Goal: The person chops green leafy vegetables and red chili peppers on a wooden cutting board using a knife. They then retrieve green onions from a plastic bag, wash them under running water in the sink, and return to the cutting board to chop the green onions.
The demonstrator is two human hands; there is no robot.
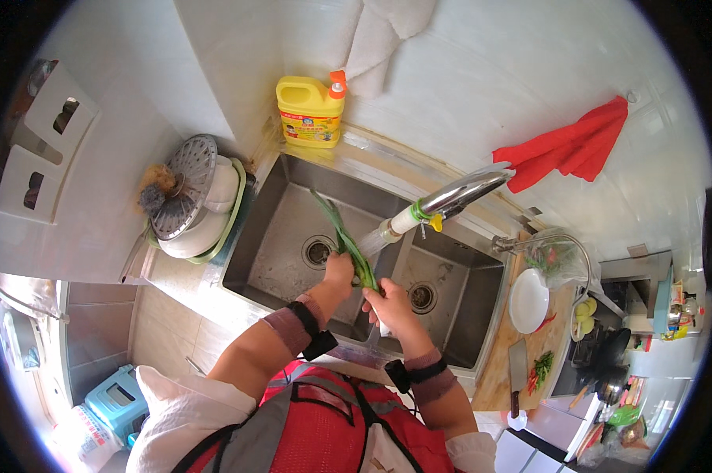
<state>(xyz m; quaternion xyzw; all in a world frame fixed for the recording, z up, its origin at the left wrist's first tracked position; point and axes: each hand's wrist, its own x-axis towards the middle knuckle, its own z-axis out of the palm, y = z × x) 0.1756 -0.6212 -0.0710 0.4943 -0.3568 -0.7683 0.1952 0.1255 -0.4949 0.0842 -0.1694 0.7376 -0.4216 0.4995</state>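
Observation:
A green-leafed vegetable, which looks like a leek or large scallion (pixel 350 242), is held over the double stainless steel sink (pixel 273 260). My left hand (pixel 338 272) grips its leaves near the middle. Lower down, my right hand (pixel 390 304) is closed around the pale stalk end. The leaf tips point up and away over the left basin. Water runs from the chrome faucet (pixel 468 192), whose white nozzle (pixel 402 221) is just right of the leaves.
A yellow detergent jug (pixel 311 112) stands behind the sink. At the right, a wooden cutting board (pixel 497 355) bears a white plate (pixel 528 301), a cleaver (pixel 518 366) and chopped peppers (pixel 542 369). Stacked bowls (pixel 205 230) with a steel lid (pixel 184 189) are at the left.

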